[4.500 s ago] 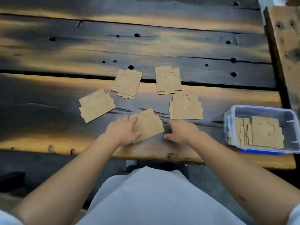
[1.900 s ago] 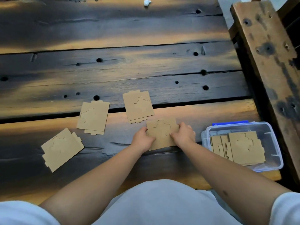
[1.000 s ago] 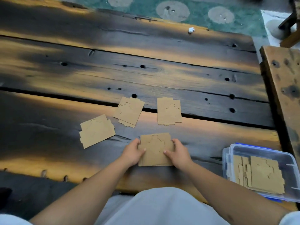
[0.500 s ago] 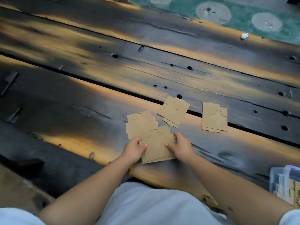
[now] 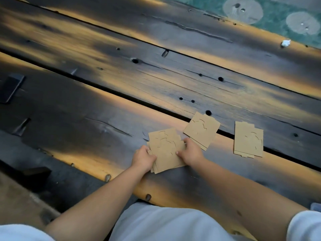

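A stack of tan cardboard cut-out sheets (image 5: 165, 150) lies near the front edge of the dark wooden plank table (image 5: 121, 84). My left hand (image 5: 143, 158) grips the stack's left edge and my right hand (image 5: 191, 152) grips its right edge. The stack now sits over the sheet that lay at the left. Two more small piles of the same sheets rest further right: one (image 5: 201, 130) just beyond my right hand, another (image 5: 248, 139) across the plank gap.
A dark phone-like slab (image 5: 10, 87) lies at the table's far left. A white crumpled scrap (image 5: 285, 42) sits at the far edge, with green patterned floor (image 5: 271, 13) beyond. The table's front edge runs just below my hands.
Both hands have slid the held stack leftward onto the left sheet, gathering it. The view has swung left, so the plastic box is out of sight.
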`<state>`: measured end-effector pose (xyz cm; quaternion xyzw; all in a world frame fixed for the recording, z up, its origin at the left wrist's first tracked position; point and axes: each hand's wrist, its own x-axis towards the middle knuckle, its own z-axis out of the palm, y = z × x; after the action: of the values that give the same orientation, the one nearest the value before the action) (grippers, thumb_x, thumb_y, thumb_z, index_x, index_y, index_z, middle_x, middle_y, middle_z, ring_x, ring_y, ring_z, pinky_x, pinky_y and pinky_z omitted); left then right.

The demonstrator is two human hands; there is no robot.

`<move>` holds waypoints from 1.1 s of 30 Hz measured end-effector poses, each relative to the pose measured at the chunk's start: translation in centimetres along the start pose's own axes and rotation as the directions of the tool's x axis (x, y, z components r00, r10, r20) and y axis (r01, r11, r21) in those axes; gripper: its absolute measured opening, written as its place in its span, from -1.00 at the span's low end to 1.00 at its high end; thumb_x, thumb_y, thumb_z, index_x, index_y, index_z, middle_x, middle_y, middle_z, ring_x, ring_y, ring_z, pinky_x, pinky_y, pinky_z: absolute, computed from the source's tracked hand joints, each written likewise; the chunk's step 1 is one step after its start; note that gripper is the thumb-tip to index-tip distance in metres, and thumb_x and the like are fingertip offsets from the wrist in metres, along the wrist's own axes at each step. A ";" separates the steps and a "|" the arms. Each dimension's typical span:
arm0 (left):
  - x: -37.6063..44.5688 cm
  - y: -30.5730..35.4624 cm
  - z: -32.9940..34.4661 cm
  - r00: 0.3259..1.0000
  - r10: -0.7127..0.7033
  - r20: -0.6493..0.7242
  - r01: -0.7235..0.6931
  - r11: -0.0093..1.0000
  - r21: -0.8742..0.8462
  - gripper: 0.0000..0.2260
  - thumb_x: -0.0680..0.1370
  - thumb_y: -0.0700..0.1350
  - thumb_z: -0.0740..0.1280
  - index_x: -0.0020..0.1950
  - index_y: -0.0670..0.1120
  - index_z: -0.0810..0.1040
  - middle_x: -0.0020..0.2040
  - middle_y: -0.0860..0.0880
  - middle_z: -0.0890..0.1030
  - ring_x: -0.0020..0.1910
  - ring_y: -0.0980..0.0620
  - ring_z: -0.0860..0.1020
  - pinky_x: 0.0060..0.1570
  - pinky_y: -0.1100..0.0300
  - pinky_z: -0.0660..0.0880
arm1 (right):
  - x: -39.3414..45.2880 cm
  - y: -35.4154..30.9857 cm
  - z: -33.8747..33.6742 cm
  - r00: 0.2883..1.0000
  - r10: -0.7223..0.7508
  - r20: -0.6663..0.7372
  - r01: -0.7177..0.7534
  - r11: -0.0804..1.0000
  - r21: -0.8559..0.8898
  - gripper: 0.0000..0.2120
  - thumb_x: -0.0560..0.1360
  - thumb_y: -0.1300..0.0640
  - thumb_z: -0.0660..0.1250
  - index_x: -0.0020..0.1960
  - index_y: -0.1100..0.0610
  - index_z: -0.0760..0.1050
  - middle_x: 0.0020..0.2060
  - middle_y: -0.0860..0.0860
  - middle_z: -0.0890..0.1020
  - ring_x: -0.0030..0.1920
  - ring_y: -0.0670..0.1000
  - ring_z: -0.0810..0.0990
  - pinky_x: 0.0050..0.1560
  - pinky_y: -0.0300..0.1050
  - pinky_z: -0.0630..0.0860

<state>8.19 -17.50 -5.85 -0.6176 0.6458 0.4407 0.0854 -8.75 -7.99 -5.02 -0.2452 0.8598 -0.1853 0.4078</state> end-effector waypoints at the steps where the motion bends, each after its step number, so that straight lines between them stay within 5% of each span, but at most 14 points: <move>1: 0.3 0.4 0.0 1.000 -0.012 -0.016 0.012 1.000 0.009 -0.85 0.42 -0.06 0.38 -0.17 -0.02 0.42 -0.02 -0.06 0.50 -0.13 -0.08 0.52 -0.21 0.14 0.41 | 0.4 -0.1 0.1 1.000 0.002 -0.006 -0.003 1.000 -0.025 -0.61 0.38 0.08 0.47 0.15 0.09 0.43 0.10 0.07 0.58 0.11 0.09 0.51 0.03 -0.11 0.40; 6: 1.6 1.3 0.4 0.996 -0.055 -0.069 0.057 0.998 0.031 -0.77 0.39 -0.12 0.37 0.01 -0.02 0.42 0.07 -0.03 0.40 -0.08 -0.07 0.51 -0.16 0.15 0.42 | 2.3 -0.3 0.8 0.996 0.081 -0.022 -0.081 0.996 -0.039 -0.54 0.37 0.08 0.49 0.20 0.08 0.42 0.19 0.11 0.43 0.16 0.11 0.46 0.19 -0.09 0.36; 10: 2.2 1.5 0.5 0.997 -0.053 -0.052 0.058 0.994 0.091 -0.61 0.34 -0.10 0.38 0.12 0.07 0.37 0.05 0.04 0.41 0.01 -0.06 0.52 -0.16 0.13 0.45 | 3.2 -0.5 1.3 0.996 0.080 -0.028 -0.082 0.996 -0.042 -0.54 0.34 0.15 0.49 0.16 0.07 0.39 0.15 0.11 0.48 0.15 0.12 0.46 0.09 -0.10 0.37; 16: 2.8 1.6 0.3 0.996 -0.083 -0.037 0.086 0.992 0.094 -0.63 0.30 -0.04 0.44 0.00 0.13 0.34 0.01 0.05 0.41 -0.06 -0.06 0.55 -0.08 0.01 0.59 | 3.7 -0.7 1.6 0.993 0.110 -0.037 -0.111 0.994 -0.022 -0.48 0.33 0.18 0.46 0.23 0.08 0.34 0.14 0.10 0.51 0.15 0.14 0.47 0.05 -0.09 0.39; 21: 2.8 1.8 -0.1 0.996 -0.076 -0.042 0.080 0.989 0.122 -0.61 0.30 0.04 0.50 -0.10 0.08 0.32 0.02 0.01 0.44 -0.15 0.00 0.48 -0.18 0.11 0.46 | 2.8 -0.3 1.4 0.997 0.078 0.021 -0.077 0.996 -0.047 -0.60 0.38 0.14 0.41 0.18 0.07 0.39 0.13 0.12 0.49 0.11 0.15 0.48 0.11 0.00 0.47; 29: 1.2 2.1 -0.2 0.998 0.053 0.016 -0.055 0.976 0.209 -0.60 0.34 0.04 0.48 -0.08 0.04 0.26 -0.06 -0.03 0.55 -0.05 -0.13 0.54 -0.07 0.00 0.52 | -0.4 1.9 1.6 0.999 0.031 0.007 -0.032 0.999 0.020 -0.69 0.43 0.15 0.39 0.03 0.10 0.28 -0.02 0.08 0.50 0.02 0.14 0.49 -0.12 -0.04 0.40; 33: -0.8 2.7 0.0 0.986 0.157 0.059 -0.167 0.958 0.234 -0.65 0.42 0.01 0.44 0.00 0.03 0.28 -0.02 -0.06 0.59 -0.05 -0.15 0.56 -0.05 -0.02 0.54 | -2.9 3.3 1.3 0.999 -0.006 -0.042 0.010 0.996 0.087 -0.61 0.46 0.18 0.37 0.13 0.01 0.20 0.02 0.05 0.54 0.04 0.14 0.54 -0.04 -0.02 0.45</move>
<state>6.03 -17.35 -4.14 -0.5390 0.7405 0.3779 0.1352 -7.08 -3.85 -5.73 -0.2266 0.8583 -0.2293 0.3993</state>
